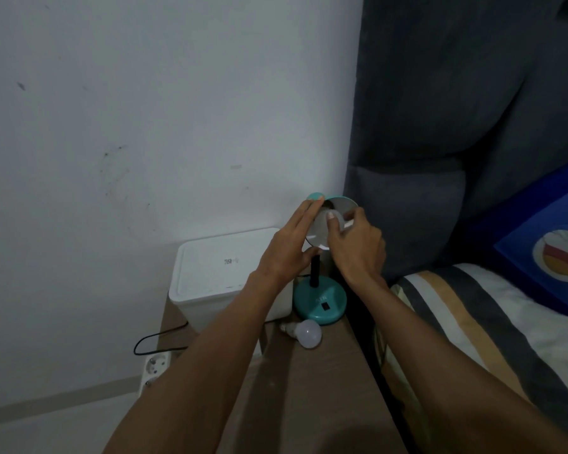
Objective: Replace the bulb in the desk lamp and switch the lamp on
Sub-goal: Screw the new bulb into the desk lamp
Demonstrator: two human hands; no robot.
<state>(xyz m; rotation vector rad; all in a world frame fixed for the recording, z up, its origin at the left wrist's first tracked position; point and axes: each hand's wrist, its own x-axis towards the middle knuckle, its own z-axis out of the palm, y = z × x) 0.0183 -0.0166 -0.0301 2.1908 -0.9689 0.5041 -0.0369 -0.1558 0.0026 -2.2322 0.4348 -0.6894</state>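
While the dim room gives little light, the layout reads clearly: a bed [492, 322] lies along the right, and a wooden table [315, 398] stands against the wall. On it sit a white box [223, 273] at the back left and the lamp [320, 298] just beside it, teal base down, shade [340, 203] tilted toward the person. The left hand [289, 250] lies flat against the shade's left side, fingers straight, steadying it. The right hand [358, 247] reaches into the shade's mouth, fingers closed round the bulb [336, 221] seated there; its axis runs up and back into the shade, so the twist looks to be the right hand's job. 1 spare bulb [305, 332] lies on its side near the base, in front of the lamp, apart from both hands. Nothing blocks the shade.
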